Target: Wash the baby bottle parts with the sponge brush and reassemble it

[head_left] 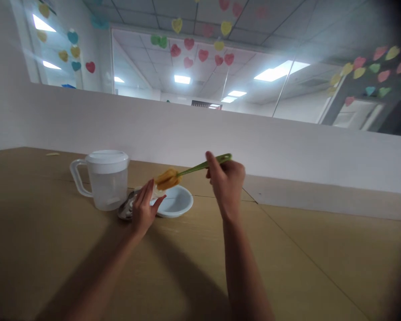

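My right hand [227, 183] is closed around the green handle of a sponge brush [168, 179] with a yellow head. The handle slants down to the left, and its looped end sticks out past my fingers. In my left hand [145, 207] is a small clear cup [158, 193], held between thumb and fingers and partly hidden by them. The yellow head is at the cup's mouth; whether it reaches inside, I cannot tell. Just beneath and behind the cup stands a white bowl [177, 205].
A clear lidded pitcher [108, 183] stands on the left, its handle pointing left. Beside it, a metal dish [123, 210] with small white items is partly behind my left hand. The wooden table [304, 276] meets a white wall [173, 125] at the back.
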The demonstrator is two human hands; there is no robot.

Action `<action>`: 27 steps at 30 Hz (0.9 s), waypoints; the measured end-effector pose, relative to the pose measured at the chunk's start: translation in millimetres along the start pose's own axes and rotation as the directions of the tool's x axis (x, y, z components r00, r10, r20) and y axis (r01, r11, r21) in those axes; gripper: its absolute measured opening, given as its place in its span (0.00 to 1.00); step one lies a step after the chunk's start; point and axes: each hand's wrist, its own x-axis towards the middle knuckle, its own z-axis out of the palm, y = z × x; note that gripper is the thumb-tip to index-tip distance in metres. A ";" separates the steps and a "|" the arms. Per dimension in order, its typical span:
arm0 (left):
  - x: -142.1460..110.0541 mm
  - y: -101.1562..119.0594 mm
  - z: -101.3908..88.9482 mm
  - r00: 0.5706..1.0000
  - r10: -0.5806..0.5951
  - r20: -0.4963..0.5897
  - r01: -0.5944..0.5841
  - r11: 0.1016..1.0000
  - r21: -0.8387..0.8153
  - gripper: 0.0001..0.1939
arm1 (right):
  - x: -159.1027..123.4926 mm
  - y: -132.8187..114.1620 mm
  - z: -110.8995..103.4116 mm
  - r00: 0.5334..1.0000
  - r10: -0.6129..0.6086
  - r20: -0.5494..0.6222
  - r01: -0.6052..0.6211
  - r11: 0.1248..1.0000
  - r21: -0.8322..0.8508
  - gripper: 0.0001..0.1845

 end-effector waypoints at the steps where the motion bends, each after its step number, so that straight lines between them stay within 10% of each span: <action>1: -0.1 -1.0 -0.6 1.000 -0.015 -0.002 0.015 1.000 0.002 0.33 | 3.6 4.4 -3.1 0.998 0.008 -0.068 -0.009 1.000 -0.011 0.25; 5: -0.1 -3.9 -2.9 0.997 -0.076 -0.013 0.076 0.997 0.006 0.33 | 20.8 40.6 -1.6 0.982 0.039 -0.184 -0.056 0.995 -0.088 0.19; 9: -2.3 -2.4 -2.4 0.999 -0.023 0.024 0.022 1.000 0.019 0.33 | 30.7 91.2 16.9 0.967 0.235 0.098 -0.193 0.927 -0.321 0.17; 21: -4.4 3.2 -2.4 0.999 0.035 0.017 -0.035 0.999 0.010 0.35 | 3.3 186.9 49.4 0.507 0.644 0.573 -0.065 0.691 -0.720 0.09; 27: -3.5 3.0 -2.9 1.000 0.009 -0.001 -0.009 0.999 0.040 0.33 | -9.1 205.3 56.8 0.460 0.687 0.563 -0.007 0.637 -0.771 0.11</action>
